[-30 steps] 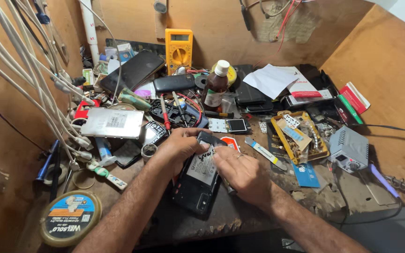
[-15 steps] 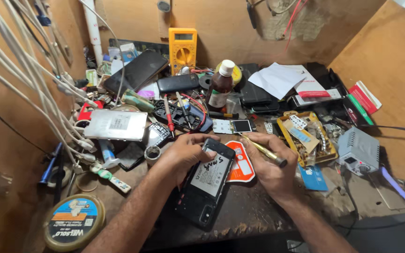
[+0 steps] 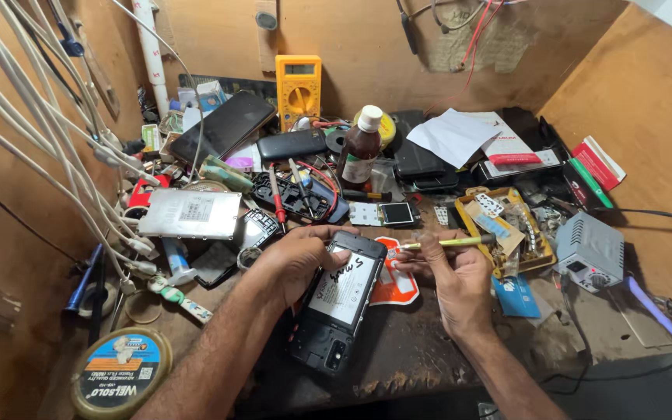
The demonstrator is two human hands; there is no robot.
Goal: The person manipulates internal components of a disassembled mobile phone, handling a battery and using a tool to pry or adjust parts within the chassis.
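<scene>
Phone: opened, back up, gripped at top edge by left hand.
Tool: yellow-green screwdriver pinched in right hand, tip towards phone.
Change: right hand lifted off phone since a second ago; probably mid-disassembly.

Both forearms come into view bare from the bottom edge, with no sleeve, cuff, watch or wristband on either. The left hand wears no glove and no ring that can be made out. The right hand is likewise ungloved, its fingers free of rings or tape. Fine dark hair shows along both forearms. Nails are too small to judge.
</scene>
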